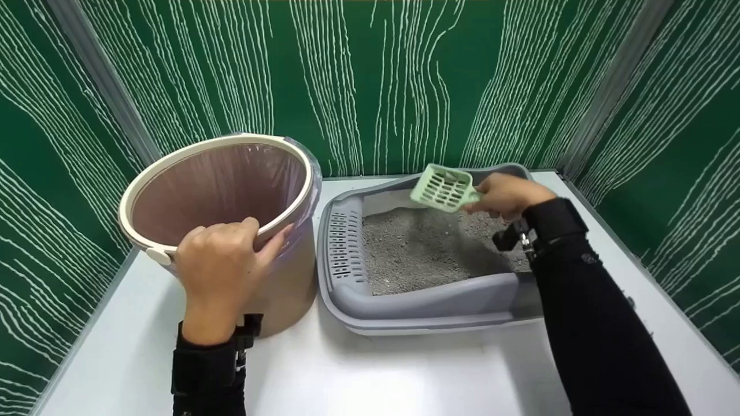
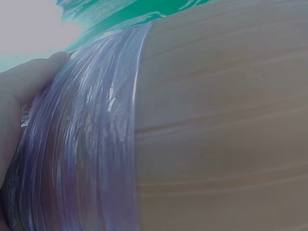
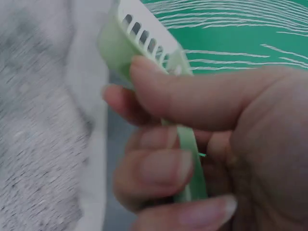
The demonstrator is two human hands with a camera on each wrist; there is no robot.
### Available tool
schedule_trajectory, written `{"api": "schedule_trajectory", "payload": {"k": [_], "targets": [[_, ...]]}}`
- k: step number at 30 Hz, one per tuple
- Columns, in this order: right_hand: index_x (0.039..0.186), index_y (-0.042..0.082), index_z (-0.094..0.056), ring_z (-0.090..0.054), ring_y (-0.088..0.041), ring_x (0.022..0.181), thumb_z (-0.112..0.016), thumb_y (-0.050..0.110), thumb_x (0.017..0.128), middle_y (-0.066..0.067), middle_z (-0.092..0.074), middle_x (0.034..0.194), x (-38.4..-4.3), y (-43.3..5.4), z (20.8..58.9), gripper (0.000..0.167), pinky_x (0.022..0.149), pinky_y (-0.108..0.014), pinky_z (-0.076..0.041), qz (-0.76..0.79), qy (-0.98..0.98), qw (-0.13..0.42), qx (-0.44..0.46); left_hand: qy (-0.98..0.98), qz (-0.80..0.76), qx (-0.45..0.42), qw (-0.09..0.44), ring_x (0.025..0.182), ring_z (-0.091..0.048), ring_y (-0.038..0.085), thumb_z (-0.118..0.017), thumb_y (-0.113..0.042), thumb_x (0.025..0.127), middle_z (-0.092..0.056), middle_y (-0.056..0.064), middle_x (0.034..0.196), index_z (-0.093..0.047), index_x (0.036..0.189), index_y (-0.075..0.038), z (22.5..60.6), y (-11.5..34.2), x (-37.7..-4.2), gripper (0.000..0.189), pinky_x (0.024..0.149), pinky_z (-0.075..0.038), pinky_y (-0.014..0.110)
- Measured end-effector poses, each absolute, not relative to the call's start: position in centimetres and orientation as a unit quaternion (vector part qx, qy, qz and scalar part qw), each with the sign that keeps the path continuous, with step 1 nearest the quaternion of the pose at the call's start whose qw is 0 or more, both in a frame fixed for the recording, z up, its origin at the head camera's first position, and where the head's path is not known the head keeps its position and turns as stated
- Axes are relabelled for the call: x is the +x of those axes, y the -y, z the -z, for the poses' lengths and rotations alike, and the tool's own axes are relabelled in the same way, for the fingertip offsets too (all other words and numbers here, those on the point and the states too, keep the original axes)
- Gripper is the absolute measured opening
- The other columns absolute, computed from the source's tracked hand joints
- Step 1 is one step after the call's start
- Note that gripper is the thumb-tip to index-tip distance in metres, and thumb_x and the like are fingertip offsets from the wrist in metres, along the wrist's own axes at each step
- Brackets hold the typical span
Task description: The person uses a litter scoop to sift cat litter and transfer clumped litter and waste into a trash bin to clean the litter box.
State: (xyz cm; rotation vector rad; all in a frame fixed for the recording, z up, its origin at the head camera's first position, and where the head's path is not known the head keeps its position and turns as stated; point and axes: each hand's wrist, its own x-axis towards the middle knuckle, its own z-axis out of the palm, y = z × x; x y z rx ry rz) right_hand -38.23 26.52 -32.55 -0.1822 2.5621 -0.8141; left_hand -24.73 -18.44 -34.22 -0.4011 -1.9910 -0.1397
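My right hand [image 1: 509, 195] grips the handle of a pale green slotted litter scoop [image 1: 444, 188], held over the grey litter box [image 1: 416, 306]. In the right wrist view, thumb and fingers wrap round the scoop's handle [image 3: 190, 163]. Grey granular litter [image 1: 416, 248] covers the floor of the box below. My left hand [image 1: 222, 260] holds the near rim of a beige trash bin [image 1: 283, 294], fingers curled over the edge and thumb along the outside. A thin purplish bag [image 2: 96, 130] lines the bin and folds over its rim.
Bin and litter box stand side by side on a white table [image 1: 370, 375]. Green panels with white wavy lines [image 1: 399, 86] rise behind and on both sides. The box's left end has a perforated ledge [image 1: 345, 245].
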Motion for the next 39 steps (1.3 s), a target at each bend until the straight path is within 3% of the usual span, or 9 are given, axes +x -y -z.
{"api": "schedule_trajectory", "payload": {"k": [5,12,19,24,27,30,35,39], "targets": [[0.121,-0.002,-0.067,-0.045,-0.007,0.058,-0.063,0.041,0.108,0.003,-0.057,0.076,-38.2,-25.3,29.2,0.045,0.052,-0.021,-0.041,0.27,-0.929,0.235,-0.097,0.836,0.057,-0.167,0.52,0.038,-0.035,0.029,-0.087,-0.042,0.087,-0.038,0.006,0.047,-0.041,0.059,-0.012,34.2,18.5,-24.6,0.062,0.043,-0.028,0.041],[0.122,0.002,-0.07,-0.045,-0.009,0.061,-0.063,0.044,0.107,0.003,-0.057,0.077,-37.3,-21.1,24.1,0.045,0.054,-0.023,-0.041,0.272,-0.931,0.207,-0.13,0.836,0.051,-0.165,0.521,0.039,-0.034,0.027,-0.088,-0.043,0.087,-0.036,0.005,0.047,-0.041,0.058,-0.012,34.0,18.5,-24.5,0.063,0.043,-0.028,0.04],[0.108,0.003,-0.069,-0.047,-0.009,0.062,-0.058,0.033,0.11,0.002,-0.058,0.077,-35.5,-14.3,19.8,0.032,0.059,-0.021,-0.042,0.275,-0.914,0.214,-0.209,0.838,0.05,-0.162,0.518,0.039,-0.035,0.028,-0.088,-0.042,0.087,-0.037,0.005,0.047,-0.041,0.059,-0.012,33.9,18.7,-24.4,0.062,0.043,-0.028,0.041],[0.119,0.004,-0.07,-0.046,-0.008,0.062,-0.06,0.025,0.11,0.0,-0.058,0.081,-34.0,-8.9,19.8,0.025,0.057,-0.02,-0.043,0.315,-0.899,0.195,-0.233,0.838,0.052,-0.164,0.518,0.04,-0.038,0.03,-0.087,-0.042,0.087,-0.039,0.006,0.048,-0.043,0.059,-0.012,33.9,18.6,-24.4,0.06,0.044,-0.031,0.043],[0.124,0.004,-0.07,-0.052,-0.009,0.064,-0.062,0.024,0.109,-0.002,-0.064,0.088,-32.7,-5.5,21.0,0.027,0.057,-0.021,-0.048,0.314,-0.907,0.128,-0.248,0.838,0.051,-0.164,0.519,0.04,-0.041,0.033,-0.088,-0.04,0.086,-0.041,0.007,0.048,-0.044,0.06,-0.012,34.0,18.6,-24.4,0.058,0.044,-0.033,0.044],[0.131,0.004,-0.069,-0.062,-0.012,0.073,-0.063,0.021,0.109,-0.006,-0.072,0.102,-31.4,-2.7,22.5,0.029,0.065,-0.024,-0.055,0.245,-0.925,0.009,-0.292,0.838,0.051,-0.163,0.519,0.041,-0.043,0.034,-0.089,-0.038,0.085,-0.043,0.008,0.048,-0.045,0.061,-0.011,34.0,18.7,-24.4,0.057,0.045,-0.034,0.045],[0.147,0.002,-0.059,-0.067,-0.017,0.08,-0.063,0.009,0.106,-0.01,-0.071,0.114,-30.2,-0.4,25.1,0.042,0.064,-0.029,-0.058,-0.073,-0.901,-0.234,-0.357,0.841,0.044,-0.162,0.514,0.042,-0.048,0.035,-0.089,-0.038,0.085,-0.048,0.01,0.049,-0.049,0.062,-0.009,34.1,18.6,-24.5,0.054,0.045,-0.037,0.044],[0.152,0.004,-0.056,-0.066,-0.018,0.081,-0.066,0.011,0.102,-0.009,-0.067,0.113,-30.3,-0.3,26.6,0.052,0.059,-0.028,-0.054,-0.238,-0.818,-0.349,-0.391,0.843,0.04,-0.158,0.513,0.043,-0.05,0.035,-0.09,-0.036,0.083,-0.049,0.01,0.049,-0.053,0.062,-0.007,34.0,18.5,-24.5,0.051,0.045,-0.038,0.045]]}}
